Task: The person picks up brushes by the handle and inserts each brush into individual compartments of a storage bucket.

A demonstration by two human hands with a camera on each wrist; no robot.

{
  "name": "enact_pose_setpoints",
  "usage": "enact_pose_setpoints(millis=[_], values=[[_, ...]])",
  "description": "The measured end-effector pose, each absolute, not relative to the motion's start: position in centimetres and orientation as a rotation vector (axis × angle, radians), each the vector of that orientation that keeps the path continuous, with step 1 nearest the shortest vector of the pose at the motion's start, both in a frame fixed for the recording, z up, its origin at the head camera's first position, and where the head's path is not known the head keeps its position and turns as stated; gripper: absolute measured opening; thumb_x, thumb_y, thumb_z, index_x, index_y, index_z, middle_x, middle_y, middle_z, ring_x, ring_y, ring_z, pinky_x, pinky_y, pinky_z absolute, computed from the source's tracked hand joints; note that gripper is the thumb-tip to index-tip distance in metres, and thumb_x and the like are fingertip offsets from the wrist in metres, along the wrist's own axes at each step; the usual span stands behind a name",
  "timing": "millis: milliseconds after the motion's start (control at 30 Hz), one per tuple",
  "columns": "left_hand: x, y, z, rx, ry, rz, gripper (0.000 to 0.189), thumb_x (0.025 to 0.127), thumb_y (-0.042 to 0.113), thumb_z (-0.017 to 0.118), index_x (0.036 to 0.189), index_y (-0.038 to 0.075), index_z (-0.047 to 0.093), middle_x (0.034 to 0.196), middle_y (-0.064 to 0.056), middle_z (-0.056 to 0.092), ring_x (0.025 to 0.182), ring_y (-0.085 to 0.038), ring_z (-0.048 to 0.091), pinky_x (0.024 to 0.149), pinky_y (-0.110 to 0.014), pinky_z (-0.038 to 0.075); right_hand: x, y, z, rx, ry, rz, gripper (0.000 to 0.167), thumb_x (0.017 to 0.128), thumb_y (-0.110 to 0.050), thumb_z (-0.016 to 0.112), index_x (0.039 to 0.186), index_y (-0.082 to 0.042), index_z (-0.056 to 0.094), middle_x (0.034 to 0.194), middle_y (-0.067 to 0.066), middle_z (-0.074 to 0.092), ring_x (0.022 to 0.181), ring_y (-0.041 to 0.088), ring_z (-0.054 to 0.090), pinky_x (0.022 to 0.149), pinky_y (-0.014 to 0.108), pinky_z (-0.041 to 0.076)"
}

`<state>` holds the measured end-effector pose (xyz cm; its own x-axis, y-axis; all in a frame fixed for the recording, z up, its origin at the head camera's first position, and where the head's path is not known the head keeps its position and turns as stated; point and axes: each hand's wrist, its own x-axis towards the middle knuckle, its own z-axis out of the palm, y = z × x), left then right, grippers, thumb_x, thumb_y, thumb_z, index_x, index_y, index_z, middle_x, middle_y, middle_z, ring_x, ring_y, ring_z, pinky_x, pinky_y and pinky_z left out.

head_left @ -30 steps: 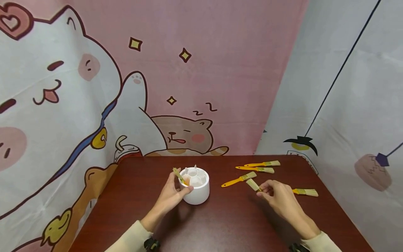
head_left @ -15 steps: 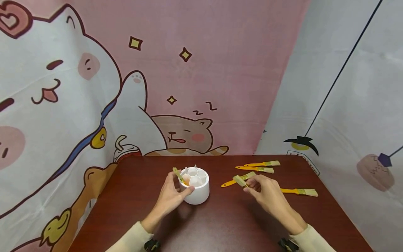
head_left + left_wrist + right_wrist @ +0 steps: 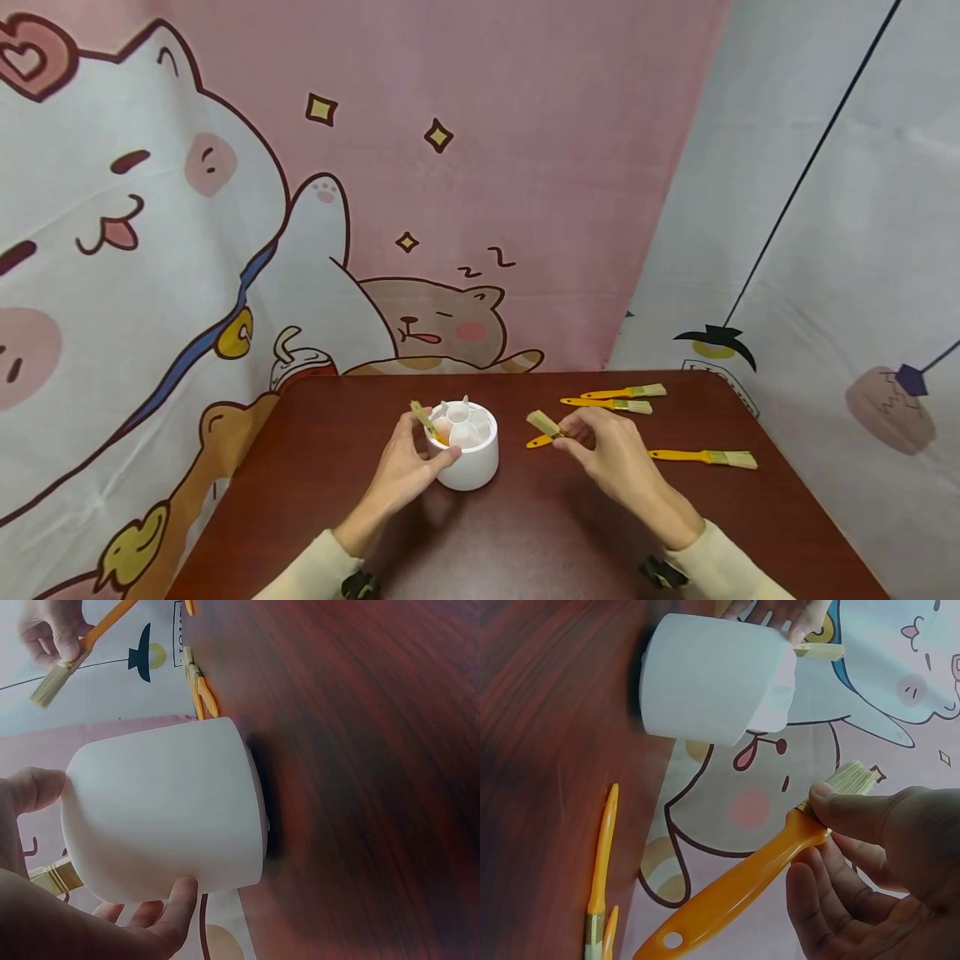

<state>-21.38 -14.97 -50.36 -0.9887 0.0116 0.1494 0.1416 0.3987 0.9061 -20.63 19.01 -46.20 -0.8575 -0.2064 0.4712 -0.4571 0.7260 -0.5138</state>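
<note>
My left hand (image 3: 401, 467) grips the side of a white round pot (image 3: 472, 468) standing on the table, thumb at its rim in the left wrist view. Inside the pot are white dividers. One paintbrush (image 3: 424, 420) leans in it, bristles up, its handle mostly hidden. To the right, my right hand (image 3: 611, 450) pinches a second paintbrush (image 3: 735, 889) near its metal band, between thumb and fingers. That brush is raised above the table; its bristles (image 3: 543, 423) point up and left toward the pot. Its orange handle shows in both wrist views.
Behind the right hand lies a brush, only its orange handle end (image 3: 537, 442) showing. Two more brushes (image 3: 607, 404) (image 3: 626, 392) lie side by side further back. Another brush (image 3: 705, 457) lies to the right. A printed cartoon cloth (image 3: 525, 208) hangs behind the dark red table (image 3: 510, 542).
The right hand has moved left with its paintbrush, closer to the pot, and now covers most of a lying brush. The left hand and pot have stayed in place.
</note>
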Motion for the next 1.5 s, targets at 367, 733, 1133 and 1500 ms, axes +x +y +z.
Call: enact_pose_setpoints(millis=[367, 733, 1133, 1500], values=[[-21.4, -15.0, -50.5, -0.138, -2.529, -1.646, 0.077, 0.093, 0.022, 0.099, 0.153, 0.001, 0.056, 0.167, -0.023, 0.061, 0.144, -0.039, 0.07, 0.107, -0.044, 0.069, -20.7, 17.8, -45.7, 0.57, -2.504, 0.911, 0.025, 0.088, -0.009, 0.103, 0.101, -0.018, 0.083, 0.093, -0.008, 0.079, 0.082, 0.005, 0.072, 0.075, 0.028, 0.064], [-21.4, -15.3, -50.6, -0.14, -2.558, -1.61, 0.08, 0.093, 0.027, 0.099, 0.156, 0.003, 0.055, 0.157, -0.019, 0.067, 0.127, -0.03, 0.075, 0.105, -0.05, 0.069, -21.1, 17.2, -45.6, 0.623, -2.47, 0.879, 0.025, 0.087, -0.01, 0.103, 0.098, -0.021, 0.083, 0.092, -0.01, 0.078, 0.084, 0.009, 0.073, 0.074, 0.028, 0.06], [-21.2, -15.3, -50.8, -0.156, -2.541, -1.614, 0.081, 0.093, 0.026, 0.099, 0.157, 0.001, 0.054, 0.157, -0.023, 0.066, 0.133, -0.036, 0.075, 0.103, -0.05, 0.07, -21.4, 16.0, -45.2, 0.653, -2.447, 0.905, 0.027, 0.086, -0.011, 0.104, 0.099, -0.021, 0.083, 0.092, -0.011, 0.079, 0.086, 0.01, 0.076, 0.076, 0.03, 0.064], [-21.3, -15.3, -50.9, -0.159, -2.547, -1.619, 0.081, 0.093, 0.025, 0.099, 0.156, 0.001, 0.054, 0.156, -0.023, 0.065, 0.128, -0.033, 0.076, 0.102, -0.052, 0.07, -21.6, 14.9, -44.8, 0.633, -2.449, 0.888, 0.028, 0.085, -0.016, 0.106, 0.099, -0.022, 0.083, 0.094, -0.009, 0.081, 0.086, 0.014, 0.079, 0.078, 0.03, 0.055]])
